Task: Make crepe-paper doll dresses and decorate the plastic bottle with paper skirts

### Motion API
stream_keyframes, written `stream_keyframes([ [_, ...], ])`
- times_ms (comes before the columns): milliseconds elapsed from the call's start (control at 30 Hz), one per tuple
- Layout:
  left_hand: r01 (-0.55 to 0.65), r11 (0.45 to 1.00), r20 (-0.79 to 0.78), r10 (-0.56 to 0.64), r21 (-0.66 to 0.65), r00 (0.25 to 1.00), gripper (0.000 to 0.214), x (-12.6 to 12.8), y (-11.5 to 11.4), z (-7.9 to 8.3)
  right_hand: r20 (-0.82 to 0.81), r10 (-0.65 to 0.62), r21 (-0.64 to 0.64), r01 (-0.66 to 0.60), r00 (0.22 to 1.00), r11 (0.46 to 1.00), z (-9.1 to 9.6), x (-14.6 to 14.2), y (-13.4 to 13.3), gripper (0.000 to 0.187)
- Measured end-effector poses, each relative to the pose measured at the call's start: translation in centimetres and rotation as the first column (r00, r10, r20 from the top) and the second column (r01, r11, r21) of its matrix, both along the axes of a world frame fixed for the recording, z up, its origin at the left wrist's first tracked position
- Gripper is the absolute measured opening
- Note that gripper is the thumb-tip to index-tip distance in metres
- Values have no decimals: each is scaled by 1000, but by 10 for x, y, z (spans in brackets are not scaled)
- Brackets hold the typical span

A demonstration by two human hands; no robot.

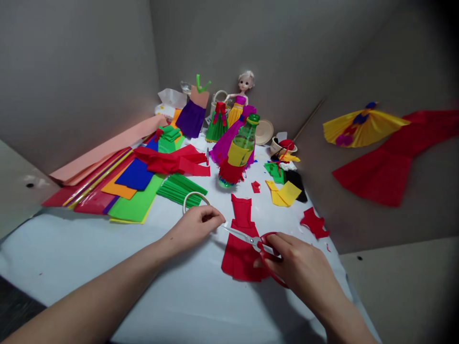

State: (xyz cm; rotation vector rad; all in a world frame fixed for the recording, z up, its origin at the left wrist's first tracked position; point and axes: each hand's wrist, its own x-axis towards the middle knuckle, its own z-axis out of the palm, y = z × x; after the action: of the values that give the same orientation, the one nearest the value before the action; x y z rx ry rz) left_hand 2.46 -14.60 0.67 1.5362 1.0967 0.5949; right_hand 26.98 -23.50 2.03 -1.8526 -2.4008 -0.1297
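My right hand (299,265) is closed around the red handles of a pair of scissors (247,237), whose blades point left over a red paper dress shape (241,239) lying flat on the white table (186,296). My left hand (197,224) is curled beside the blade tips, pinching what looks like a small piece of clear tape. A roll of tape (193,198) lies just behind that hand.
Sheets of coloured paper (132,184) are stacked at the left. A green bottle (240,150) dressed in paper stands in the middle, with a doll (242,95) and paper dresses behind. Red scraps (314,222) lie at right. Paper dresses (376,148) hang on the right wall.
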Motion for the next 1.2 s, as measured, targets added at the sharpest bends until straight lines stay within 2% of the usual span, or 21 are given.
stream_keyframes([
  [67,19,999,8,-18,-41,1000,21,0,0,1,-1,14,13,-14,1000,1000,2,-2,0,9],
  [367,36,996,86,-30,-79,996,12,1,-2,1,11,11,-36,-11,1000,999,3,-5,-3,10],
  [467,3,997,112,5,-72,994,13,2,-2,-1,17,-19,-65,20,1000,998,2,-4,-4,9],
  [600,-112,993,163,118,-47,979,18,1,0,-4,45,-167,-113,171,985,979,-1,11,2,19],
  [700,-159,987,183,162,-33,970,21,1,1,-6,87,-338,-148,348,937,926,-6,30,14,32],
  [800,-157,987,191,158,-24,969,21,1,0,-6,109,-437,-179,450,893,875,-13,44,26,26],
  [867,-145,989,183,146,-19,972,20,1,0,-6,117,-452,-193,467,884,863,-18,48,29,21],
  [967,-132,991,171,131,-7,976,19,2,0,-7,115,-386,-141,399,915,906,-19,45,28,22],
  [1033,-121,993,161,118,7,980,19,3,-1,-7,37,-307,-47,309,951,950,-13,36,26,25],
  [1133,-107,994,137,102,26,985,19,6,-4,-7,-228,-137,62,155,964,986,2,9,29,24],
  [1200,-98,995,133,94,30,987,18,9,-6,-7,-405,-1,26,12,914,1000,10,-14,35,19],
])
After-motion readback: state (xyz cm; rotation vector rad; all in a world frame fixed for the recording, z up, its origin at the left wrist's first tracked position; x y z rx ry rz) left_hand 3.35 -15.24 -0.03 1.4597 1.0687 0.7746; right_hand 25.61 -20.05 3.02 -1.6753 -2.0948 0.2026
